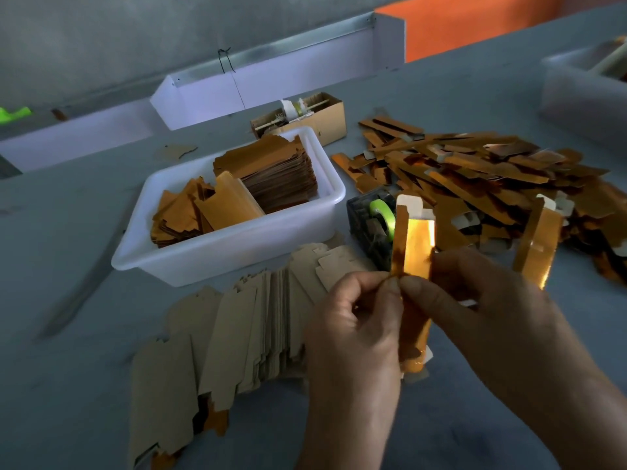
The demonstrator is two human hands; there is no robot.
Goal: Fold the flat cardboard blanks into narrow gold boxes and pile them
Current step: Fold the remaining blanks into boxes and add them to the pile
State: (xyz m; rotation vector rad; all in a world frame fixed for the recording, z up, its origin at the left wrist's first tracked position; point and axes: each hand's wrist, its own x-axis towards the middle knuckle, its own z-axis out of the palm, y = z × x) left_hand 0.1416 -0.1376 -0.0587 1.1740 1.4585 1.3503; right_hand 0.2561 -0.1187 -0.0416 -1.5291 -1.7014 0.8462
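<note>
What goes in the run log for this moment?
stage: folding | left hand and right hand: pinch gold box | finished pile: right

A dark clear-plastic tape dispenser point(368, 228) stands on the grey table top point(84, 232), holding a roll of bright green tape point(383, 212). Behind the dispenser, further back on the table, lies an open brown corrugated cardboard carton point(325, 118) with wooden sticks and a whitish roll inside. Behind that carton runs a long white trough with a metal rail point(271, 79), a thin black wire tied to it. An orange panel point(475, 25) rises far behind and right of the dispenser. A small bright green object point(15, 114), too blurred to identify, sits far to its left.
</note>
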